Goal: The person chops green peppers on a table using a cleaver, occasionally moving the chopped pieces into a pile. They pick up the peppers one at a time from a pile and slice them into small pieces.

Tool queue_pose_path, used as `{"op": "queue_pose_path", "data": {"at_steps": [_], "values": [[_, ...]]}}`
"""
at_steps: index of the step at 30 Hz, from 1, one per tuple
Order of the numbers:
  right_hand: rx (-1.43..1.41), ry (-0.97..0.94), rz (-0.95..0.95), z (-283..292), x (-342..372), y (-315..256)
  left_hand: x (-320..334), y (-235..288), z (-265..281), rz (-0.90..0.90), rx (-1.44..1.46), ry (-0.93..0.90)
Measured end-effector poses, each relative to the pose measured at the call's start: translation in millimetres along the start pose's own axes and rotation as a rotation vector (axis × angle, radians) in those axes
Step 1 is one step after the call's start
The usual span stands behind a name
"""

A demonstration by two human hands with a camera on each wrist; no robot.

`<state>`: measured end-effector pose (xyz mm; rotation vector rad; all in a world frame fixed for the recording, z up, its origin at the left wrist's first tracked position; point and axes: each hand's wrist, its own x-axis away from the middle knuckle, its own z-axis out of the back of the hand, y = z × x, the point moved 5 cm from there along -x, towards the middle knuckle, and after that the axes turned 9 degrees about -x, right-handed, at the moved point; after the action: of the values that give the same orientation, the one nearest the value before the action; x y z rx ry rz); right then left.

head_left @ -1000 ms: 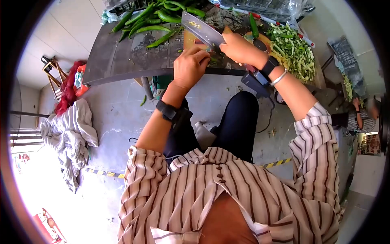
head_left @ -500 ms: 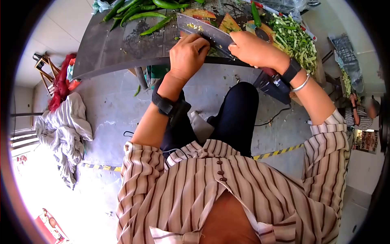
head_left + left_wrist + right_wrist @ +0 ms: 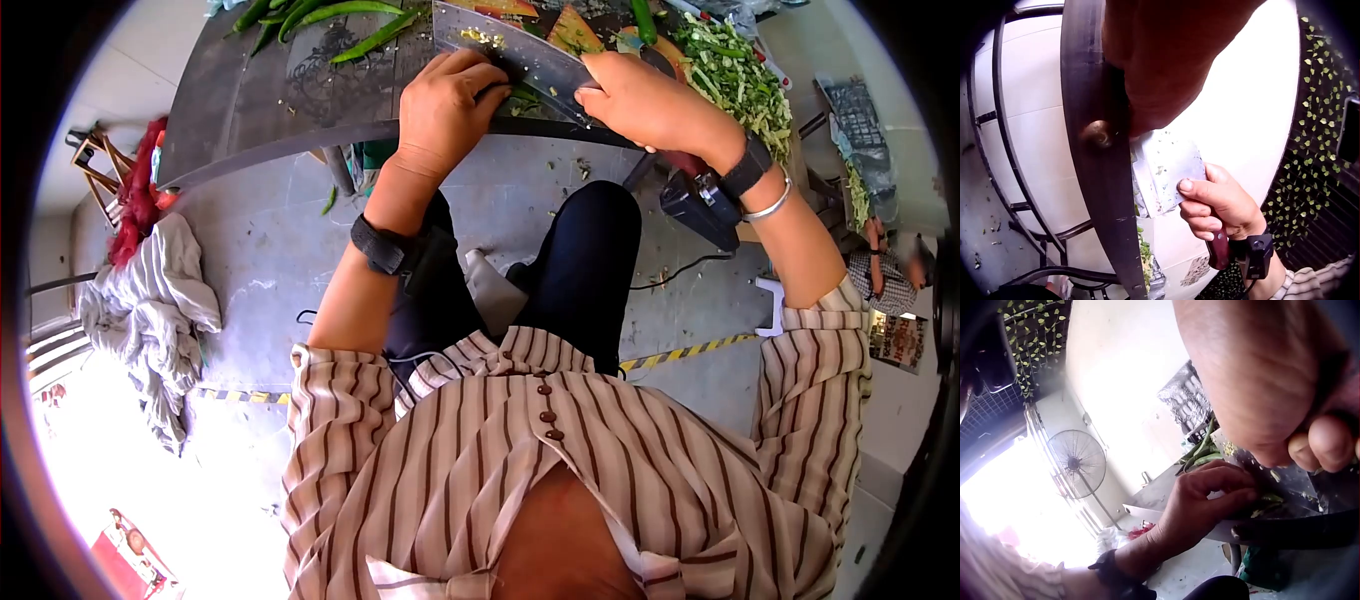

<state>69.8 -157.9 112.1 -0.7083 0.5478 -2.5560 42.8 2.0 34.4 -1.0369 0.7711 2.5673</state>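
My right hand (image 3: pixel 650 105) grips a cleaver by its dark red handle (image 3: pixel 1217 250). The broad blade (image 3: pixel 545 70) slants over the table's near edge, with pale seeds and green bits stuck to its face. Close beside the blade, my left hand (image 3: pixel 445 105) has its fingers curled down and pinches a green chili pepper (image 3: pixel 1269 499), mostly hidden behind fingers and blade. Sliced green pepper (image 3: pixel 735 80) lies heaped to the right of the cleaver. Whole long green peppers (image 3: pixel 375 38) lie at the back left.
The dark table (image 3: pixel 250 100) has a raised near edge just below my hands. Orange patterned patches (image 3: pixel 575 30) show behind the blade. One whole pepper (image 3: pixel 643 20) lies near the heap. Crumpled grey cloth (image 3: pixel 150 310) is off to the left, and another person (image 3: pixel 885 275) is far right.
The head view has tilted, so the table sits higher in frame. My right hand and the cleaver have shifted a little to the right, away from the left hand, which keeps its curled hold.
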Motion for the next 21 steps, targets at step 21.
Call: {"op": "queue_pose_path", "data": {"at_steps": [21], "values": [[0.05,0.267,0.289,-5.2,-4.4,21.5,1.2,12.3,-12.7,-0.01,0.092,-0.012]]}}
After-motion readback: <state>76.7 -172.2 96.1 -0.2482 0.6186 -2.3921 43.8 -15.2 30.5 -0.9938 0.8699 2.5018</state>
